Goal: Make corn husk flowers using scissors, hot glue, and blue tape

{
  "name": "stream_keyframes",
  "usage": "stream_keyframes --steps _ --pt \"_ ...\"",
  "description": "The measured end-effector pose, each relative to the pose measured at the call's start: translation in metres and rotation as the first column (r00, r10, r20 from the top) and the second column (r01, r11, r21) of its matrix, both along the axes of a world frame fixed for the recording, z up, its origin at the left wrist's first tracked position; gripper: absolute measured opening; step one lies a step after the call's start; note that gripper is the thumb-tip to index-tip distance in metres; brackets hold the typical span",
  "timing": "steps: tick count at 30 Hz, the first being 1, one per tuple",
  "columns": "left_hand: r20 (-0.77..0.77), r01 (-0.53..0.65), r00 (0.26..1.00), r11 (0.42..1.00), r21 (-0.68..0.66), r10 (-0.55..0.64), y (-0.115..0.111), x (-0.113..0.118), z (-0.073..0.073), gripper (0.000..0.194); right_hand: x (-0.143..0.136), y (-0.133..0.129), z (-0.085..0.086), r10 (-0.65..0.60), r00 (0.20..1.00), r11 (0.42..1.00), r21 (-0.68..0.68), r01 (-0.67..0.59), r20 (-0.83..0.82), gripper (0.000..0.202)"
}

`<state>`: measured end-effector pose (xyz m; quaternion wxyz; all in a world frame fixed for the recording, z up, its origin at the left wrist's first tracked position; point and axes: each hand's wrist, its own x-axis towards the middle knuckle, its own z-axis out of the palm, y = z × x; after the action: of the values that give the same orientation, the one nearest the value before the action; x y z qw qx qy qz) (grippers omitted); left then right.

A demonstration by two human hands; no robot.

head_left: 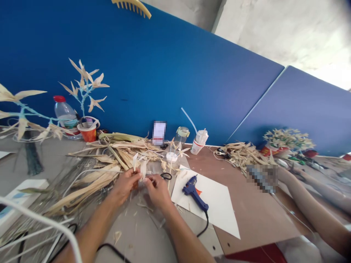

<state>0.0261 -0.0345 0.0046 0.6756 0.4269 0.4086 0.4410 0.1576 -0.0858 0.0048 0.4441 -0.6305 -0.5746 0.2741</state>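
Near the table's middle, my left hand pinches the lower end of a small piece with pale husk petals. Fingers of my right hand are closed at the same piece from the other side, and the two hands nearly touch. Dried corn husks lie in a heap just left of my hands. Black-handled scissors rest beyond my right hand. To the right, a blue glue gun lies on a white sheet.
Husk flowers on blue stems stand in a red cup beside a bottle. A phone, a jar and a white cup line the blue partition. Another person's arms reach in at right. Black cables cross the front.
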Motion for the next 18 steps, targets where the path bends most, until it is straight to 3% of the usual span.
stream_keyframes --steps 5,9,12,15,16,18 --pt "-0.061 0.045 0.997 0.999 0.002 -0.045 -0.005 0.004 0.004 0.026 -0.007 0.005 -0.007 -0.003 0.953 0.998 -0.066 -0.017 -0.302 0.022" --pt "-0.096 0.064 0.993 0.998 0.027 -0.061 -0.004 0.003 0.002 0.024 0.001 0.005 -0.004 0.000 0.802 0.983 -0.147 -0.110 -0.597 0.017" --pt "-0.105 0.066 0.992 0.997 0.026 -0.063 -0.002 -0.001 0.002 0.025 0.014 0.004 0.005 -0.003 0.649 0.984 -0.119 -0.135 -0.761 0.016" --pt "-0.095 0.069 0.993 0.998 0.000 -0.068 0.000 -0.004 0.004 0.028 0.030 0.005 0.013 0.009 0.514 1.000 -0.004 -0.025 -0.858 0.018" --pt "-0.084 0.075 0.994 0.997 -0.013 -0.075 0.000 -0.004 0.005 0.030 0.034 0.006 0.014 -0.008 0.503 0.999 0.012 0.037 -0.864 0.018" --pt "-0.057 0.094 0.994 0.995 -0.032 -0.095 0.000 -0.005 0.006 0.032 0.040 0.008 0.013 -0.088 0.562 0.990 -0.008 0.143 -0.822 0.020"
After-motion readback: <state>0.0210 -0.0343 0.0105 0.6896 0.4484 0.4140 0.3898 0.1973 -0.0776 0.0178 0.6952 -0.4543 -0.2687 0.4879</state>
